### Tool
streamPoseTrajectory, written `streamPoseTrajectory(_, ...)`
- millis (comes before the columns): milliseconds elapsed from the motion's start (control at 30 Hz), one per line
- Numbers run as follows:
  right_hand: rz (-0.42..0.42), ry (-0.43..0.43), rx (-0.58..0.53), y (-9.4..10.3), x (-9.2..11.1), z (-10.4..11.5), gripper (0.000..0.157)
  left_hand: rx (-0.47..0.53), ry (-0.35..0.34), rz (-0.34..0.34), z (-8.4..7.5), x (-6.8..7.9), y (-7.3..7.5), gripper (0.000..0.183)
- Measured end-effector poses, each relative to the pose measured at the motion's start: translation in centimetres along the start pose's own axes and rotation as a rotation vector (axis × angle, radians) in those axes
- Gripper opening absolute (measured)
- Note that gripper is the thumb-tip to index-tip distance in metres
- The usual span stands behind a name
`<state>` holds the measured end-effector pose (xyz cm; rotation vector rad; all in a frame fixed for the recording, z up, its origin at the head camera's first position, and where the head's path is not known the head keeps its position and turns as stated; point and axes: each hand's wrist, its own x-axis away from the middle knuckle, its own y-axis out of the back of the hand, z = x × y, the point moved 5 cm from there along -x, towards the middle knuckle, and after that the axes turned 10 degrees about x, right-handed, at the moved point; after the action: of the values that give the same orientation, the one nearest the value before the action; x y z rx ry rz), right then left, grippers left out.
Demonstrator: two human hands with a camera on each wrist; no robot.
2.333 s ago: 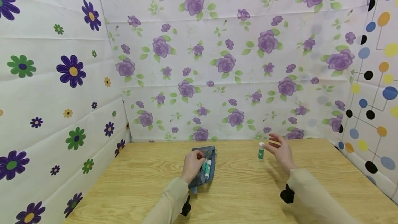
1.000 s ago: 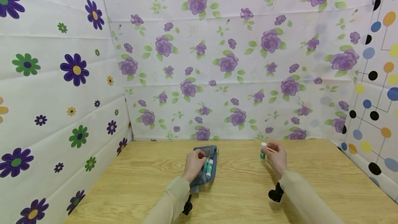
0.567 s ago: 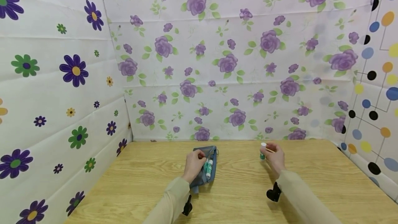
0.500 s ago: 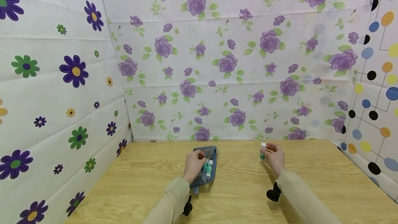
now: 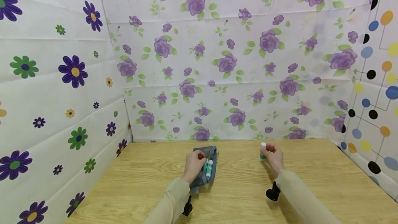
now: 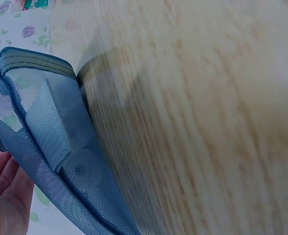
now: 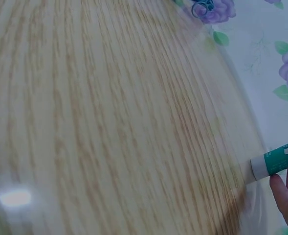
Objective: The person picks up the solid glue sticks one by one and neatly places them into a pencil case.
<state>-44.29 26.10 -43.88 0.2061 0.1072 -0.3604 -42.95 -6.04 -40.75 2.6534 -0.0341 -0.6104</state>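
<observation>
On the table, a blue mesh zip pouch [image 5: 213, 174] lies unzipped, with green-and-white glue sticks [image 5: 209, 169] inside. My left hand [image 5: 193, 165] grips the pouch's left edge; in the left wrist view its fingers [image 6: 9, 183] show behind the mesh. Further right, another glue stick [image 5: 263, 146] stands upright with its white cap on top. My right hand [image 5: 275, 158] pinches it from the right side. From the right wrist, the green glue stick [image 7: 280, 159] shows its white bottom end at or near the tabletop, fingers [image 7: 282, 192] against it.
The light wood table [image 5: 236, 189] reaches back to a rose-patterned cloth wall [image 5: 214, 78]. Patterned cloth also hangs at the left [image 5: 46, 96] and the right. Each wrist carries a black camera mount [image 5: 273, 192].
My right hand, earlier spread beside the standing glue stick, has moved in from the right and now pinches it. The left hand and the pouch have stayed put.
</observation>
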Motion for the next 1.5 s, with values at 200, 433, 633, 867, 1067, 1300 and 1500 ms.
streamPoseTrajectory(200, 0.003, -0.019, -0.05, 0.2, -0.1, 0.1, 0.042, 0.005, 0.002, 0.005, 0.0, 0.0, 0.0, 0.005)
streamPoseTrajectory(433, 0.018, 0.041, -0.141, -0.4, -3.4, -3.0, 0.046, 0.006, 0.001, 0.004, 0.0, 0.0, 0.0, 0.006)
streamPoseTrajectory(633, 0.051, 0.071, -0.146, -1.3, -5.1, -4.3, 0.052, 0.006, -0.007, 0.003, 0.0, 0.0, 0.1, 0.005)
streamPoseTrajectory(867, 0.098, 0.038, -0.126, -1.2, -0.6, 1.6, 0.049, 0.007, 0.007, 0.003, 0.1, 0.0, 0.0, 0.005)
streamPoseTrajectory(1067, 0.146, 0.018, -0.103, -1.6, 0.7, 3.6, 0.049, 0.0, -0.001, -0.004, 0.0, 0.1, 0.1, 0.006)
streamPoseTrajectory(1300, 0.17, 0.044, -0.105, -2.2, 0.8, 4.3, 0.046, -0.001, 0.0, -0.004, -0.1, 0.1, 0.2, 0.005)
streamPoseTrajectory(1500, 0.185, 0.034, -0.102, -2.6, 1.1, 5.0, 0.048, 0.007, 0.006, 0.001, -0.1, 0.1, 0.2, 0.005)
